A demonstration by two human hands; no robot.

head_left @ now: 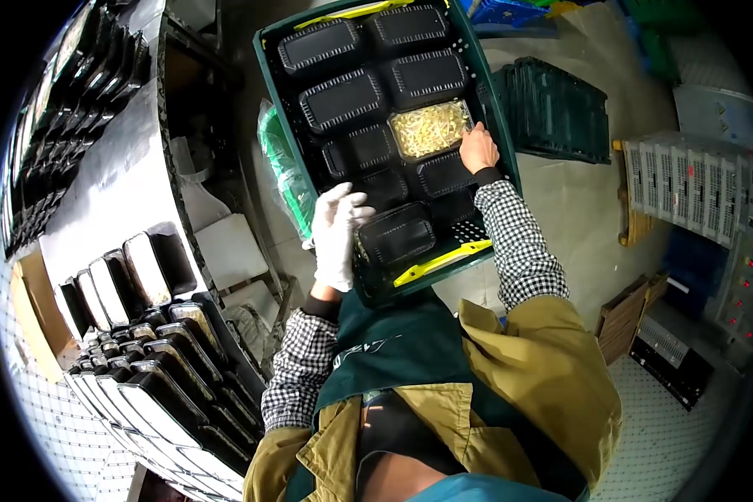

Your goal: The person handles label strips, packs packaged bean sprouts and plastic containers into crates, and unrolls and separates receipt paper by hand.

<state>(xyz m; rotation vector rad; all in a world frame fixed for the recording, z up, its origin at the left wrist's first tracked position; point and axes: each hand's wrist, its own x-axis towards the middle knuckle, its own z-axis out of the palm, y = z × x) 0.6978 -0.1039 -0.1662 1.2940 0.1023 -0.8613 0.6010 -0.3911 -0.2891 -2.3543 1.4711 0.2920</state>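
Observation:
A dark green crate [498, 125] with yellow handles holds several black trays [341, 99] lying face down. Among them, one tray of pale sprouts [429, 130] faces up on the right side. My bare right hand [480, 150] has its fingers closed on the near right corner of that sprout tray. My left hand [338, 227], in a white glove, is over the crate's left edge with its fingers apart and nothing in them.
Stacked packed trays [167, 376] stand at the lower left, with more on the metal table [113, 184]. Green folded crates [556, 109] lie on the floor at right. A green plastic bag [283, 167] is beside the crate. White-grey racks [686, 184] stand far right.

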